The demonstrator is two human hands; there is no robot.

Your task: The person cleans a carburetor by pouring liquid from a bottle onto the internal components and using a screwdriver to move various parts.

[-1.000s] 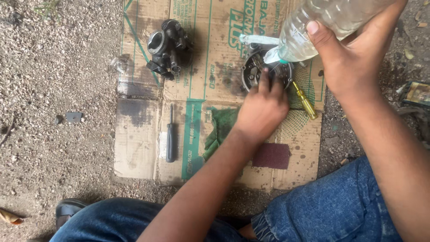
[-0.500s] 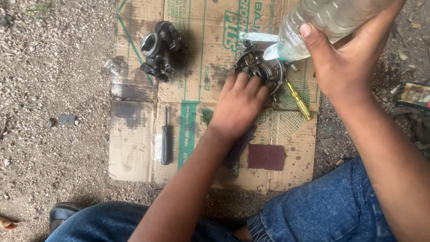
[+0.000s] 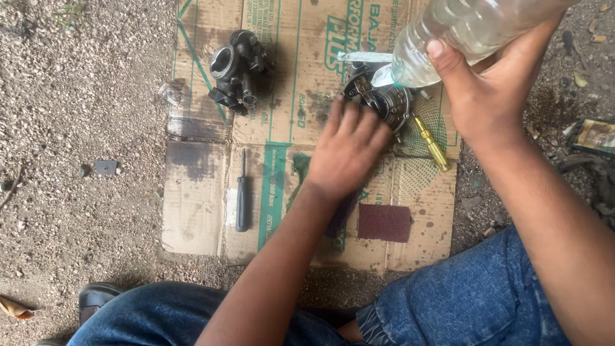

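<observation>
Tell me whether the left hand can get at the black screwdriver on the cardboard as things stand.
Probably yes. The left hand is empty and spread flat, and the black screwdriver lies apart on bare cardboard to its left, with nothing between them.

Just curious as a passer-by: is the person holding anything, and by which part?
The right hand grips a clear plastic bottle around its body, tilted neck-down. The left hand holds nothing, fingers spread by the round metal part.

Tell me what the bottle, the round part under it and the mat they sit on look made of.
Bottle: clear plastic, likely; see-through, glossy, ribbed wall.
Round part: metal, apparently; grey with dull shine, grimy.
Mat: flattened brown cardboard, matte, printed green, with fold creases and dark stains that look oily.
</observation>
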